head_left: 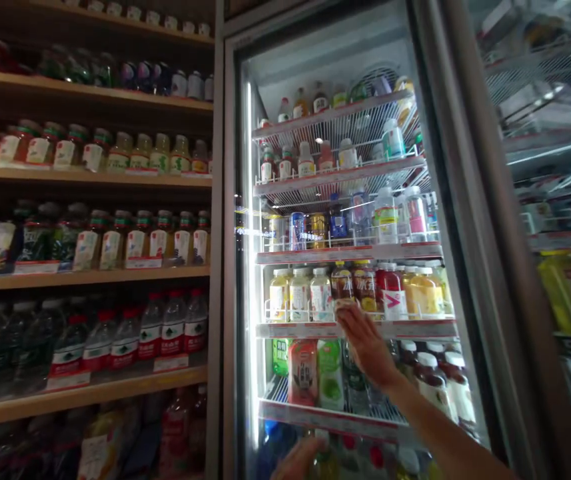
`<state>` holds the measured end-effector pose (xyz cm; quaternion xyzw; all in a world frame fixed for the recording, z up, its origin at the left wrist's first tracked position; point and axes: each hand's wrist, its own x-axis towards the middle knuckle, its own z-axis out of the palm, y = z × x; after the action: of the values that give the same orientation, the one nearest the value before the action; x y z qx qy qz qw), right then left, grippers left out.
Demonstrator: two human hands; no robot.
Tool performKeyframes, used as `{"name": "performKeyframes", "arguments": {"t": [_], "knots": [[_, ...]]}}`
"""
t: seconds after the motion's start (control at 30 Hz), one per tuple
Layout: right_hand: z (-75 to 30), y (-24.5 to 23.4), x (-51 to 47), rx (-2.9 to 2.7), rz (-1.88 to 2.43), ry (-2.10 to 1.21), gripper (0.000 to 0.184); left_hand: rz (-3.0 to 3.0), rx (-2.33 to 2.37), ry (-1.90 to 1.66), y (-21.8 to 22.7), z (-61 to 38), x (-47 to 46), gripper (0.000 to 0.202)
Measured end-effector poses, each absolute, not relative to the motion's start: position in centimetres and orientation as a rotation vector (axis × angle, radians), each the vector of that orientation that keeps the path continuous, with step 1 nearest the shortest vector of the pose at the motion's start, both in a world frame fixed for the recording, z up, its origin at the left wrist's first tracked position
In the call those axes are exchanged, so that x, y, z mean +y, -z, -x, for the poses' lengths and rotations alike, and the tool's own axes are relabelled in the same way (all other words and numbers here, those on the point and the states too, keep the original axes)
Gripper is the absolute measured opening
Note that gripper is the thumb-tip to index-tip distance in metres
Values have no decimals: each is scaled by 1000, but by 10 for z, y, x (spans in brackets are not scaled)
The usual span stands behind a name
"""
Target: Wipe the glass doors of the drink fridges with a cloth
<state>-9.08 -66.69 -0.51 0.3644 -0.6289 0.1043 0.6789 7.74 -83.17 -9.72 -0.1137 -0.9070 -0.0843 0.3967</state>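
Observation:
My right hand reaches up from the lower right, its fingers stretched out and nothing visible in them. In this view its fingertips overlap the shelf edge just below the brown-labelled drink bottles; I cannot tell whether they touch anything. Low at the bottom edge, my left hand shows only in part, with extended, slightly blurred fingers and no object seen in it. Behind and above it stand a red drink carton and a green one. A bottle with a red label is right of the brown ones.
A lit upright fridge holds several wire shelves of drinks; light reflections show across its front. Wooden shelves to the left carry rows of bottles, including red-capped water bottles. Another glass-fronted cooler with yellow bottles stands at right.

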Motion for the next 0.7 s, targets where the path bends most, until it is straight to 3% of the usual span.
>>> {"name": "performKeyframes", "arguments": {"t": [0.23,0.43,0.57,0.7], "knots": [[93,15,-652,-1426,-819,-289,68,475,-1962,446,3,21,-772,52],[99,5,-604,-1461,-998,-136,64,335,-1690,132,12,63,-749,54],[104,-7,-577,-1460,-799,-97,65,491,-1555,-149,11,72,-743,47],[111,-11,-568,-1490,-655,-164,58,461,-1556,-212,10,78,-733,47]]}}
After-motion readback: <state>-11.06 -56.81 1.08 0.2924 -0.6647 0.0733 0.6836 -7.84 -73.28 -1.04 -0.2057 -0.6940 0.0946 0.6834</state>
